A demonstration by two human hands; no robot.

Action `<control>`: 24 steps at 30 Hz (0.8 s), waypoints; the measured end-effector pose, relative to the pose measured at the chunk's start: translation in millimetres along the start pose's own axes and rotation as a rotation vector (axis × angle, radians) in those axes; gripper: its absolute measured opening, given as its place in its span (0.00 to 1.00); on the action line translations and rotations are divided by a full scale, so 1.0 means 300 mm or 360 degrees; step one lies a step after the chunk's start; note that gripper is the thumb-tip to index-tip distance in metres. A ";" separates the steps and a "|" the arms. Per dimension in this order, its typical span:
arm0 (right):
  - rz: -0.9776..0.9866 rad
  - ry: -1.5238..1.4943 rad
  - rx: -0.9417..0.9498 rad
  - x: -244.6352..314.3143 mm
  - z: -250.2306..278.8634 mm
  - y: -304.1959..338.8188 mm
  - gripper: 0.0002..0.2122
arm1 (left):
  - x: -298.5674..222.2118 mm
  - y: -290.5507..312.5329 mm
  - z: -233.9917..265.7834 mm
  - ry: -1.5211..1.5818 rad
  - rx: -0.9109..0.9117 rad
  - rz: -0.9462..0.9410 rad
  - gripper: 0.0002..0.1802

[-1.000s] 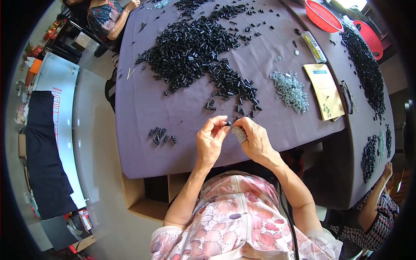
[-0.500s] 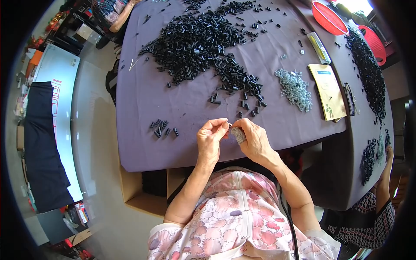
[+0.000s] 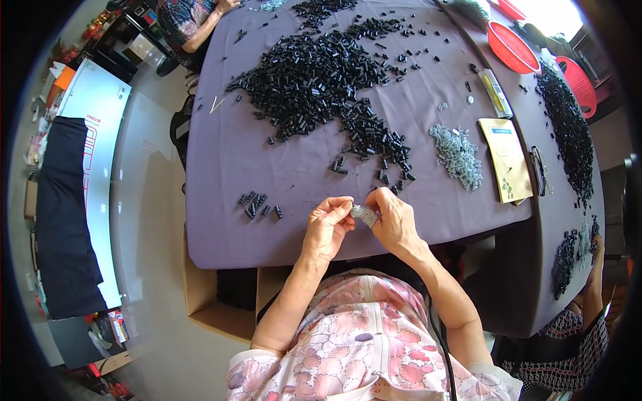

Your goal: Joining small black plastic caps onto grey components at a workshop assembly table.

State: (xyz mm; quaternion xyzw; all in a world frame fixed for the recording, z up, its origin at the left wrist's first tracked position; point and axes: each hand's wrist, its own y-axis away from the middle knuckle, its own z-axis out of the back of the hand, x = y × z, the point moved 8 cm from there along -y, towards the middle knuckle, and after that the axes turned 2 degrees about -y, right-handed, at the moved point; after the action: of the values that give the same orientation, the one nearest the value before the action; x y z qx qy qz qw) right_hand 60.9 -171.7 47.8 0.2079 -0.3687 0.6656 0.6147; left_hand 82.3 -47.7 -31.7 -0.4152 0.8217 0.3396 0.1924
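Observation:
Close together over the table's near edge, both my hands are closed in a pinch. Thumb and fingertips of my left hand (image 3: 326,226) press together at the tip of a grey speckled piece (image 3: 366,215). This piece sticks out from my right hand (image 3: 396,224), where the thumb lies; whether it is worn on the thumb or held, I cannot tell. Anything small between the fingertips is hidden. Left of my hands lies a small group of black cylindrical pieces (image 3: 251,208). Ahead spreads a big heap of similar black pieces (image 3: 307,83), trailing toward my right hand.
A pile of small translucent pieces (image 3: 456,155) lies right on the purple cloth (image 3: 234,244), near a yellow booklet (image 3: 505,160) and glasses (image 3: 539,170). Red baskets (image 3: 513,48) stand far right. Another person's hand (image 3: 597,246) is at the right table, another person's arm (image 3: 200,33) far left.
My two hands have drawn slightly apart, and more of the grey speckled piece shows between them. The view has tilted a little, so the table sits lower in the picture.

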 end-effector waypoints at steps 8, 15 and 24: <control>0.0129 -0.0090 0.0098 0.026 0.024 -0.069 0.09 | 0.000 -0.013 0.008 0.0289 0.0042 0.0094 0.07; 0.0429 0.0518 -0.0112 -0.010 0.017 -0.206 0.11 | 0.009 -0.017 0.012 0.0321 -0.0042 0.0136 0.07; 0.0348 0.0792 0.0075 -0.075 -0.047 -0.256 0.06 | 0.009 -0.024 0.014 0.0301 -0.0044 0.0062 0.07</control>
State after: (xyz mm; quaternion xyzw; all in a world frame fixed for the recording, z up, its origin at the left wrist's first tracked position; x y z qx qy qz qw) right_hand 141.5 -178.1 40.3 0.0111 -0.2109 0.7670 0.6058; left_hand 86.6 -49.3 -39.0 -0.4320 0.8393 0.3141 0.1016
